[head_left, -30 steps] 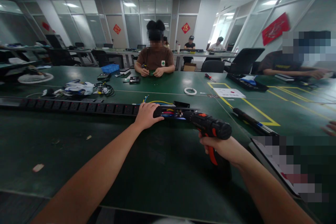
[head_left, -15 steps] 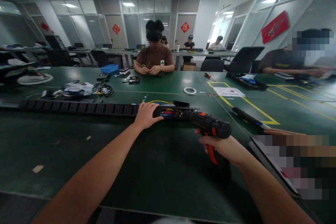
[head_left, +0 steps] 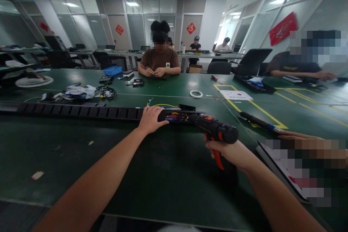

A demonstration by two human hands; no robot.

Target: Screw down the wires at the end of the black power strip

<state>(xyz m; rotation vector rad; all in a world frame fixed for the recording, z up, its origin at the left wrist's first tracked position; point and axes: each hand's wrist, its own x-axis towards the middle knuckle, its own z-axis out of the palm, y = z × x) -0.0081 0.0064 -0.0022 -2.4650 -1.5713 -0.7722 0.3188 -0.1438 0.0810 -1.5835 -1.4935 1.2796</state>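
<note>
A long black power strip with a row of sockets lies across the green table. My left hand is wrapped over it near its right end, thumb on the near side. Just right of that hand, an opening in the strip shows coloured wires. My right hand grips a black and orange cordless drill by its handle. The drill points left, its front end at the strip's open section; its tip is too dark to make out. Blue and yellow wires stick out behind the strip.
A white tape roll, a screwdriver and a paper sheet lie beyond. Cables and a blue basket are at left. A co-worker's hand is at right by a black tool. Another person sits opposite.
My hands, the drill and the power strip keep their places. The co-worker's hand on the right has shifted slightly rightward; the view has moved a little.
</note>
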